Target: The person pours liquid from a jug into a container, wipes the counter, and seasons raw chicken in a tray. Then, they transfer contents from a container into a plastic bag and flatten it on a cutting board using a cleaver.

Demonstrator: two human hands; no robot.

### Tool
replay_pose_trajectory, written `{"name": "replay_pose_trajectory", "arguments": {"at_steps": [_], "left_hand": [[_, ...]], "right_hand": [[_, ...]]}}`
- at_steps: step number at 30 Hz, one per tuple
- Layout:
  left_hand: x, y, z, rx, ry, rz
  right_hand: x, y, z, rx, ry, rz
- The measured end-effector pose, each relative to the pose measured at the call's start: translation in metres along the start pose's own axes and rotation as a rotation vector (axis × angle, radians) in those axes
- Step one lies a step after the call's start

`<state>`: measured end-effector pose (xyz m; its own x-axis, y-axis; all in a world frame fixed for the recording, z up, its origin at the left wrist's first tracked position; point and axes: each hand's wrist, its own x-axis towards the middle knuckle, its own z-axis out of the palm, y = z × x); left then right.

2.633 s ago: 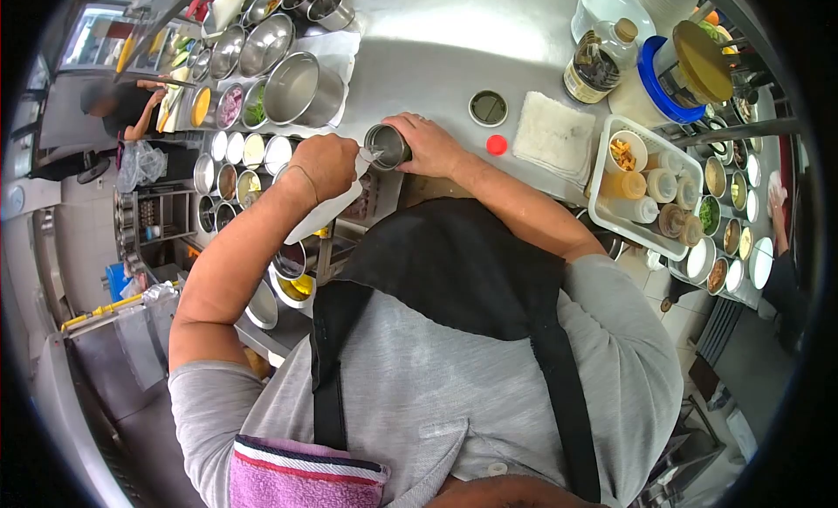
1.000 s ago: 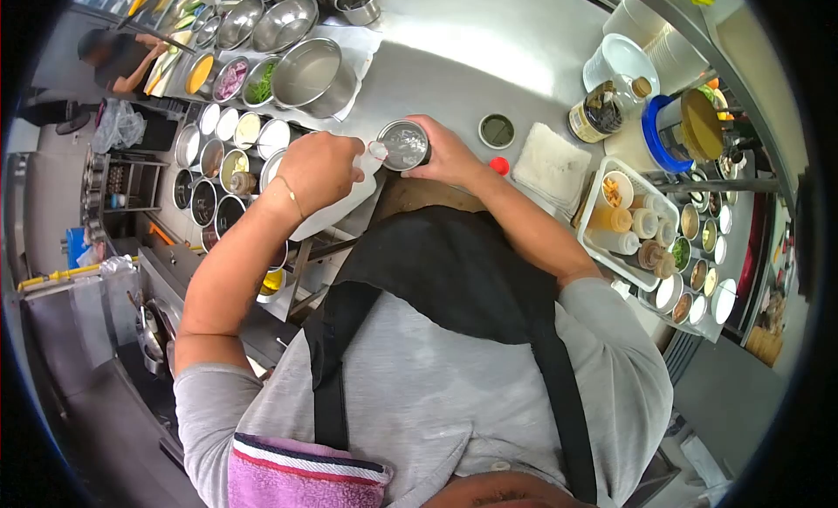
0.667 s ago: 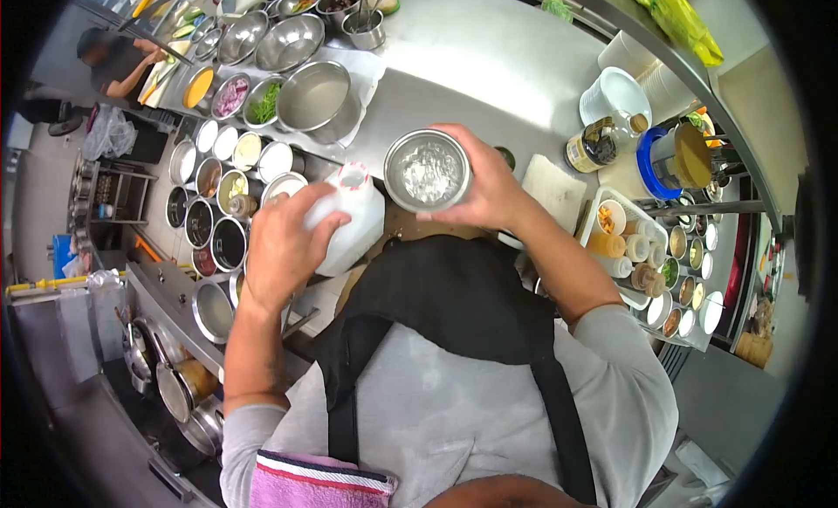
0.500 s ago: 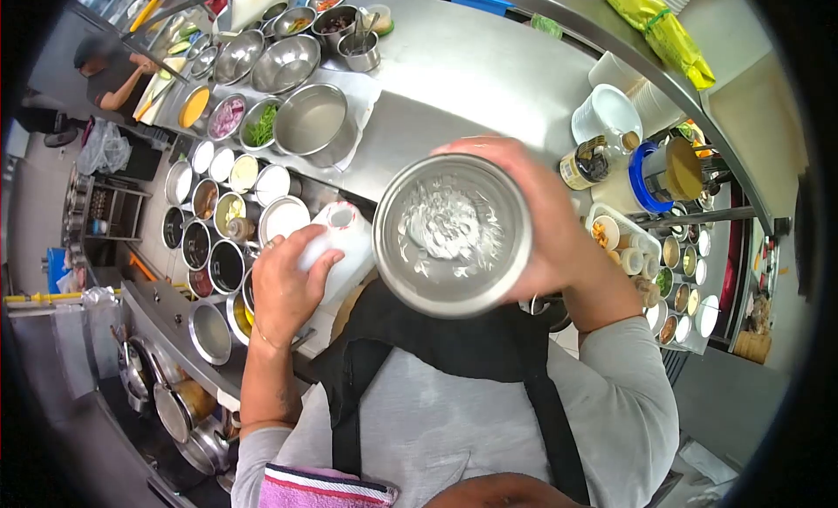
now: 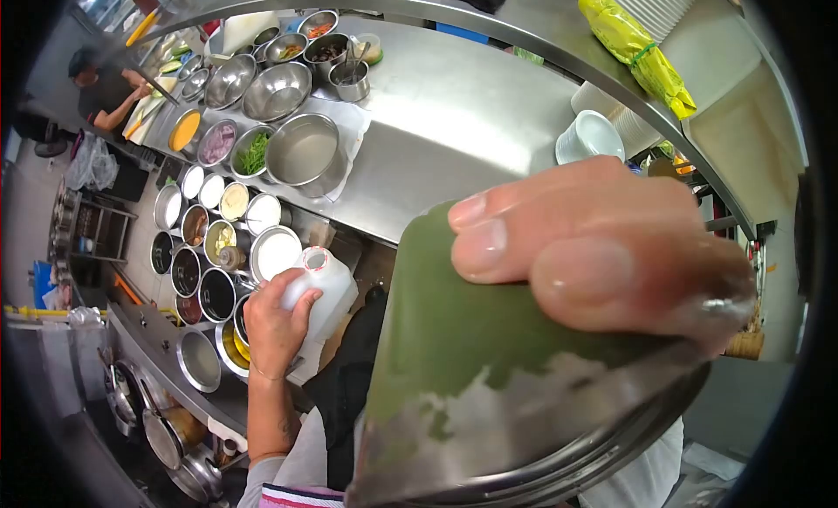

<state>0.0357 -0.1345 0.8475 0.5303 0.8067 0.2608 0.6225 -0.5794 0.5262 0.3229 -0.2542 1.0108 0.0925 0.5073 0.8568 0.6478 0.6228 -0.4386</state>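
Close to the camera, my right hand [image 5: 611, 246] is wrapped over a large metal container [image 5: 471, 342]. Its side facing me is green, bare metal showing in ragged patches lower down. The container is tilted, with a shiny curved metal edge at the lower right; its inside is hidden. My left hand [image 5: 279, 320] grips a translucent white plastic jug [image 5: 332, 294], fingers and thumb around its upper part. The jug stands mouth up and uncapped, with red marks around the opening. Just left of it sits a round pot of white contents [image 5: 276, 251].
Rows of metal pots with sauces fill the counter at left. Beyond are bowls of chopped greens [image 5: 252, 154] and onion [image 5: 217, 142], and a big steel pot [image 5: 305, 153]. White bowls [image 5: 590, 135] stack at right under an overhead rail [image 5: 559, 50]. A person [image 5: 109, 93] works far left.
My right hand has brought the container up close to the camera and tipped it, so its green side shows instead of its inside. The jug sits slightly lower and further left in view.
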Motion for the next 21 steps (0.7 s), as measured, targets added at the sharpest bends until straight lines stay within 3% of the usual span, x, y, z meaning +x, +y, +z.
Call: {"name": "replay_pose_trajectory", "arguments": {"at_steps": [6,11,15,21], "left_hand": [[-0.003,-0.006,0.000,-0.024,0.027,-0.032],[-0.003,-0.004,-0.001,-0.009,0.014,-0.078],[-0.003,-0.006,0.000,-0.015,0.031,-0.039],[0.001,0.002,-0.003,-0.035,0.007,-0.094]], "right_hand": [[0.009,-0.027,0.012,-0.071,0.105,0.092],[0.024,-0.049,0.008,-0.222,0.049,0.170],[0.031,-0.053,-0.006,-0.212,-0.034,0.162],[0.038,-0.052,-0.001,-0.225,0.089,0.087]]}}
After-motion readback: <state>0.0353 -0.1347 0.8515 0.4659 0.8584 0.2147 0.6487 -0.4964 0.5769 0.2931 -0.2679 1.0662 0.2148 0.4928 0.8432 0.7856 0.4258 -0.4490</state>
